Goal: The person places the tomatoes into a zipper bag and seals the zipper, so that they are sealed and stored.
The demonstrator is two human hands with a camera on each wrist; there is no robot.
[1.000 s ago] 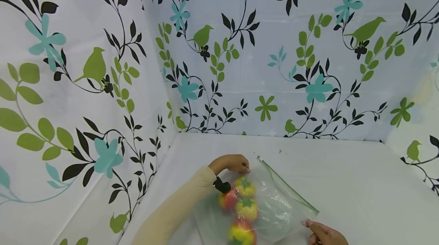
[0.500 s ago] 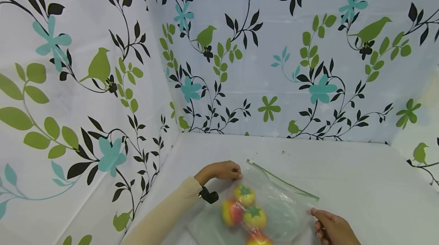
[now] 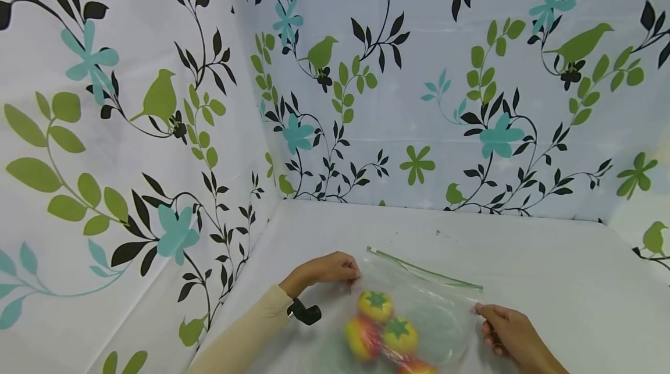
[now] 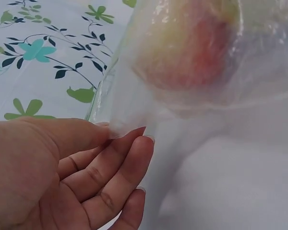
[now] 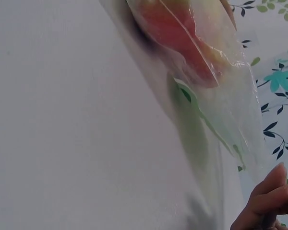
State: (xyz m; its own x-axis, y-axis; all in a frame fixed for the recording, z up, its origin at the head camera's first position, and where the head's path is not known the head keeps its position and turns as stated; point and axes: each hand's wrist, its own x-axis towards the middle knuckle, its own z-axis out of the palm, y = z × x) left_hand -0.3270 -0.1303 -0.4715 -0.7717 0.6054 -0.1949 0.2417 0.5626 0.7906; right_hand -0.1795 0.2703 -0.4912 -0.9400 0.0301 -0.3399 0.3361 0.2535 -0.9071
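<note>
A clear zip bag (image 3: 437, 319) with a green zip strip (image 3: 424, 271) along its far edge is stretched between both hands. Inside lie several round yellow-and-red pieces (image 3: 400, 336), like toy tomatoes or persimmons, topped with green star-shaped leaves. The left hand (image 3: 330, 269) pinches the bag's left edge close to the zip end; its wrist view shows thumb and fingertips on the film (image 4: 129, 112). At the opposite edge, the right hand (image 3: 510, 333) pinches the bag between thumb and finger. The bag's near end runs out of the head view.
A white table (image 3: 549, 257) lies under the bag. Patterned cloth walls (image 3: 366, 118) with leaves, birds and flowers rise at the back and sides. A black wrist camera (image 3: 305, 312) sits on the left wrist.
The bag has turned so its zip strip lies less steeply. The left hand has moved left and slightly down, the right hand a little up; the pieces inside have shifted right.
</note>
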